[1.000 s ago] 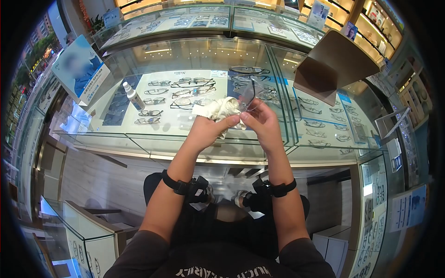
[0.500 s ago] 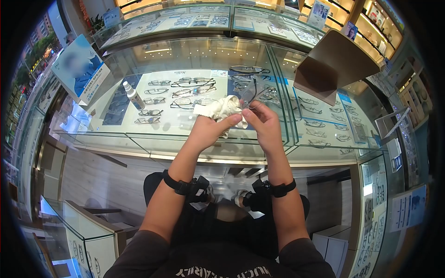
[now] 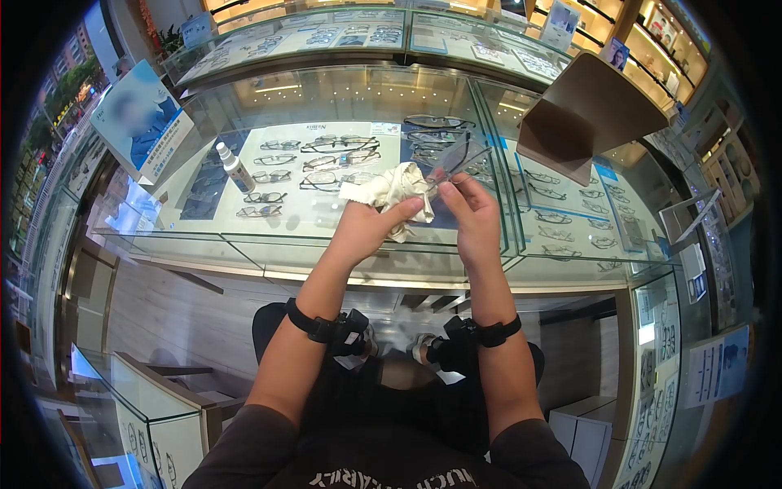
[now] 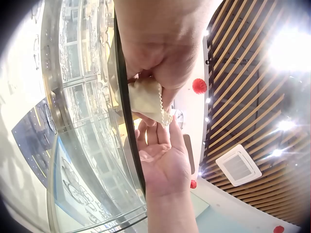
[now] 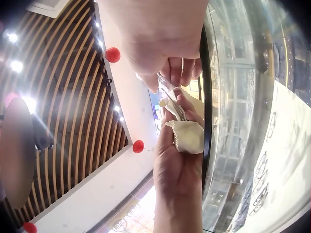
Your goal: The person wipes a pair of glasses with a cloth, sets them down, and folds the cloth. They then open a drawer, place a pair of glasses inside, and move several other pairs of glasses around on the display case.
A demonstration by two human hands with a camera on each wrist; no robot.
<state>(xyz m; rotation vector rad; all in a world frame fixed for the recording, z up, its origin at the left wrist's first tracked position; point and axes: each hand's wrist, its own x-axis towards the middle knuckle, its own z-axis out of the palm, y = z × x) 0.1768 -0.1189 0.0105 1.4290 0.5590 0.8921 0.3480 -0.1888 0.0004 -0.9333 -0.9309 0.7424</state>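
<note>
A cream cloth with a zigzag edge (image 3: 399, 191) is bunched in my left hand (image 3: 364, 232), thumb on top. My right hand (image 3: 475, 216) pinches a pair of glasses (image 3: 460, 153) in or against something clear, tilted up over the counter, just right of the cloth. In the left wrist view the cloth (image 4: 147, 99) hangs from the left hand's fingers, and the right palm (image 4: 167, 167) faces up beyond it. The right wrist view shows the cloth (image 5: 188, 137) across the left hand (image 5: 179, 170), its fingers close to the thin glasses part (image 5: 167, 87).
A white spray bottle (image 3: 235, 169) stands on the glass counter at the left, near a poster stand (image 3: 147, 122). Rows of glasses (image 3: 338, 159) lie in the showcase. A brown tilted panel (image 3: 582, 118) stands at the right.
My right hand has moved slightly right, away from the cloth, and the glasses have turned and tipped outward to the right. The left hand has barely moved.
</note>
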